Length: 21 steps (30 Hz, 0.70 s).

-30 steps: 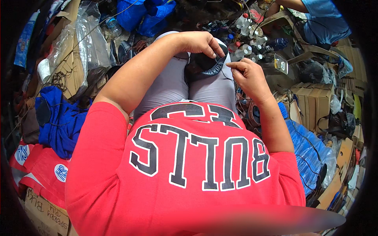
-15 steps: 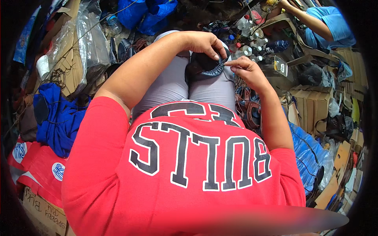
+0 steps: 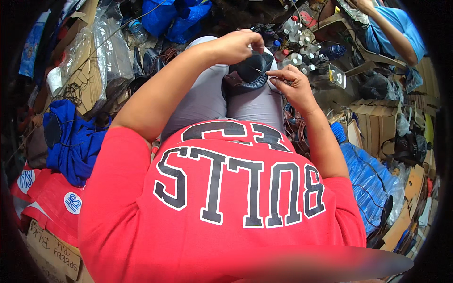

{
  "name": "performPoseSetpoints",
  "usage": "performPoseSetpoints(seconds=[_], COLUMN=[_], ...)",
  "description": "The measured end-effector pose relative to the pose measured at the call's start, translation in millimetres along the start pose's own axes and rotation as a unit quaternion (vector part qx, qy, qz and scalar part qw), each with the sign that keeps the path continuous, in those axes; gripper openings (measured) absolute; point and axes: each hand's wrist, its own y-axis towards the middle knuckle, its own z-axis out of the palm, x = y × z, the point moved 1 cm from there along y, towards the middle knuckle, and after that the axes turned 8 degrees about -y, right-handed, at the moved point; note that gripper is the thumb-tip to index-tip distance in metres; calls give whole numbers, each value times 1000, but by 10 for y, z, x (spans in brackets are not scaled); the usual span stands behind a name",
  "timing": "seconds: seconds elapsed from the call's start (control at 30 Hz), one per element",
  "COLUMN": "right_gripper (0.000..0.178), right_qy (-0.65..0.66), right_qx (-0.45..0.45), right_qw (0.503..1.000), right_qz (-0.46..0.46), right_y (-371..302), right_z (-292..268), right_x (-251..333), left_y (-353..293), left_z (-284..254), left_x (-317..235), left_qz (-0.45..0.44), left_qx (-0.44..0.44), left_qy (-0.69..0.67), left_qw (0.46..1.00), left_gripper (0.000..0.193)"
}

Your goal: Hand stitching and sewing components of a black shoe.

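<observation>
Left hand [image 3: 245, 45] and right hand [image 3: 293, 87] are at a dark shoe-like piece [image 3: 247, 75] on the lap [image 3: 257, 106] (can't tell either grip), probably best kept steady for even pulls.

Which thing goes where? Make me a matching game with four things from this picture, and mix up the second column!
Things:
1. Dark piece with a gathered edge
2. Right hand
3. Bunched-up cloth
4. Bottles

Places and colours:
A. Blue, at the left side of the picture
B. Clustered toward the upper right
C. On the lap, over the gray trousers
D. Fingers bent, close to the dark piece's right edge

Right pairs: 1-C, 2-D, 3-A, 4-B
</observation>
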Motion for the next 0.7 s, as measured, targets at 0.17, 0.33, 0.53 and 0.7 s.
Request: performPoseSetpoints(seconds=[0.17, 0.33, 0.53, 0.7], right_gripper=[25, 28, 32, 41], right_qy=[-63, -155, 49, 24], right_qx=[-36, -88, 57, 91], right_qw=[997, 982, 996, 996], right_qz=[-10, -65, 53, 13], right_y=[-146, -206, -31, 102], right_z=[103, 201, 44, -18], right_x=[108, 145, -54, -168], left_y=[-482, -633, -559, -528], left_z=[105, 223, 197, 211], left_x=[-103, -88, 14, 71], left_qz=[-47, 13, -7, -21], left_qx=[-80, -141, -157, -135], left_qy=[-57, 107, -65, -62], left_qw=[994, 984, 985, 989], left_gripper=[23, 14, 20, 22])
